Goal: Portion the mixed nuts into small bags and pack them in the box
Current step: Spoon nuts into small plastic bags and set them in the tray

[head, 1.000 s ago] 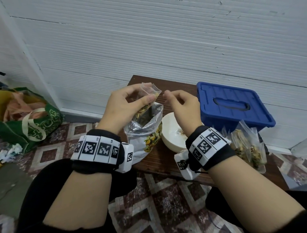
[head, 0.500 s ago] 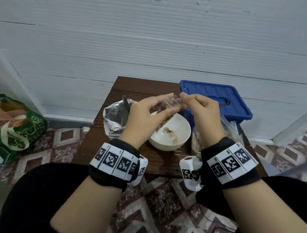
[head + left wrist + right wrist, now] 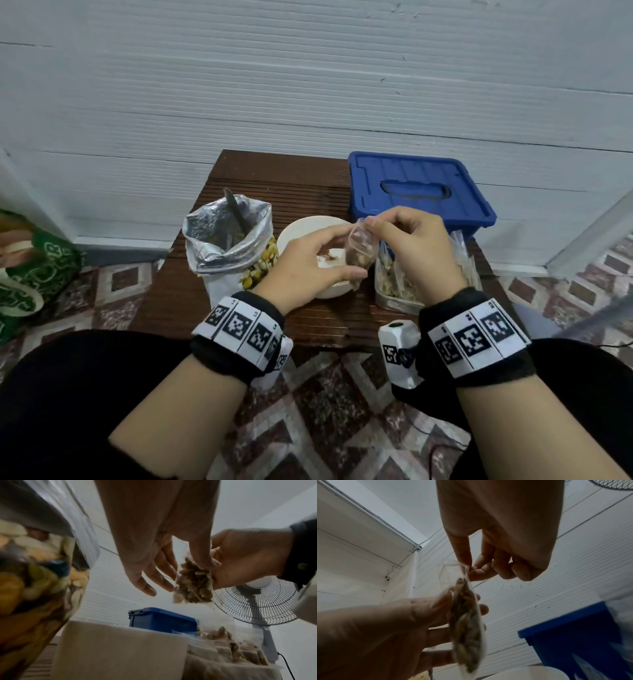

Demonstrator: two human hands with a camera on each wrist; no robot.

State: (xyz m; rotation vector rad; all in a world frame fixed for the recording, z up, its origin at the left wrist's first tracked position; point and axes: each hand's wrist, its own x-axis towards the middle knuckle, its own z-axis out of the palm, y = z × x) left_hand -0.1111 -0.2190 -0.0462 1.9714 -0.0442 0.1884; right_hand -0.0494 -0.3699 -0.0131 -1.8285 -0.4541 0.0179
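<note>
A small clear bag (image 3: 361, 247) half full of mixed nuts hangs over the white bowl (image 3: 298, 226). My left hand (image 3: 351, 255) holds its lower part between thumb and fingers. My right hand (image 3: 371, 224) pinches the bag's top edge with thumb and forefinger. In the left wrist view the bag (image 3: 192, 584) sits under my left thumb, and in the right wrist view the bag (image 3: 467, 622) is seen edge-on. The blue box (image 3: 418, 188) stands at the back right with its lid on. An open foil bag (image 3: 226, 240) of mixed nuts stands left of the bowl.
Several filled small bags (image 3: 394, 284) lie in a pile right of the bowl, in front of the box. All stand on a small dark wooden table (image 3: 274, 178) against a white wall. A green bag (image 3: 30, 274) lies on the floor at left; a fan (image 3: 257, 601) stands to the right.
Both hands have carried the small bag rightward, from above the foil bag to above the bowl. My right hand has taken hold of the bag's top edge.
</note>
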